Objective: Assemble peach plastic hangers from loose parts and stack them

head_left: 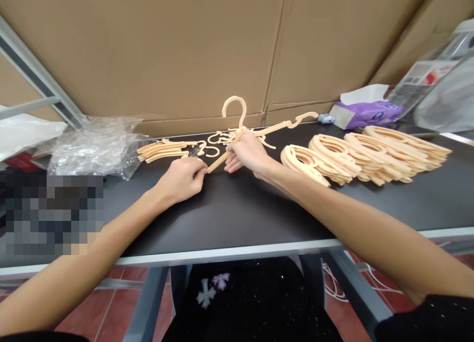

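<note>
A cream-coloured plastic clothes hanger (272, 128) is held up above the dark table, its large hook pointing upward. My right hand (249, 151) grips it near the middle, just below the hook. Fingers closed, my left hand (184, 178) pinches the end of the arm that slants down to the left. The other arm reaches out to the right and ends in a curved hook. Behind my hands lie several small loose hooks (222, 136), partly hidden. A stack of cream hanger arms (163, 150) rests just beyond my left hand.
Several piles of cream hanger parts (370, 156) lie on the right of the table (237, 223). Clear plastic bags (94, 147) sit at the left. A purple tissue pack (370, 114) stands at the back right, before a cardboard wall (166, 50).
</note>
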Motion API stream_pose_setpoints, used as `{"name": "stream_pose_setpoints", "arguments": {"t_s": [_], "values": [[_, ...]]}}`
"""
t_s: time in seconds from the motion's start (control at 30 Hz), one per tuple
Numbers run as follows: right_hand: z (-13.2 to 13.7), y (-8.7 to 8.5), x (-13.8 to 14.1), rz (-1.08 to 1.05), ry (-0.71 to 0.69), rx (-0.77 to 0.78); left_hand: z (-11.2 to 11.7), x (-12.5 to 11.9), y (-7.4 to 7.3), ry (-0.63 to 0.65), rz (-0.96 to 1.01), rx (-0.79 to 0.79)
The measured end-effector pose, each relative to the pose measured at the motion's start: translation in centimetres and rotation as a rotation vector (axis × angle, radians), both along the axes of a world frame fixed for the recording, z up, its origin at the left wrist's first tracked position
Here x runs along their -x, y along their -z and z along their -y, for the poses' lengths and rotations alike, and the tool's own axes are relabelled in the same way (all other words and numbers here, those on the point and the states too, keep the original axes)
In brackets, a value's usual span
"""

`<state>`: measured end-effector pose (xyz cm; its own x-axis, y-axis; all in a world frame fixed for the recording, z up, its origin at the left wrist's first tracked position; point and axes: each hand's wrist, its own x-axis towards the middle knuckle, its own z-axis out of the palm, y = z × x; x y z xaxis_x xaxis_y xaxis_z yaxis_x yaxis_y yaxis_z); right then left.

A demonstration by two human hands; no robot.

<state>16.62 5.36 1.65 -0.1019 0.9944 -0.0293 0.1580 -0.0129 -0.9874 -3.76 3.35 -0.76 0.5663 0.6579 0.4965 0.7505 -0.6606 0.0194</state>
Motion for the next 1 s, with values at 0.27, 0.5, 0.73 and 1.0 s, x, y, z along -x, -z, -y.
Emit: {"name": "stream_pose_setpoints", "arguments": {"t_s": [0.27, 0.5, 0.73, 1.0], "values": [[0.7, -1.0, 0.4, -0.097, -0.005, -0.004, 0.4, -0.5, -0.4, -0.025, 0.073, 0.034], [1.0, -1.2, 0.7, -0.123, -0.055, -0.011, 0.4, -0.6, -0.7, -0.096, 0.118, 0.061], [0.6, -1.1, 0.3, -0.18, 0.007, -0.046, 0.1, 0.0, -1.0, -0.108, 0.228, 0.146], [0.3, -1.0, 0.2, -0.216, 0.05, -0.045, 0.1, 0.2, -1.2, -0.151, 0.247, 0.155]]}}
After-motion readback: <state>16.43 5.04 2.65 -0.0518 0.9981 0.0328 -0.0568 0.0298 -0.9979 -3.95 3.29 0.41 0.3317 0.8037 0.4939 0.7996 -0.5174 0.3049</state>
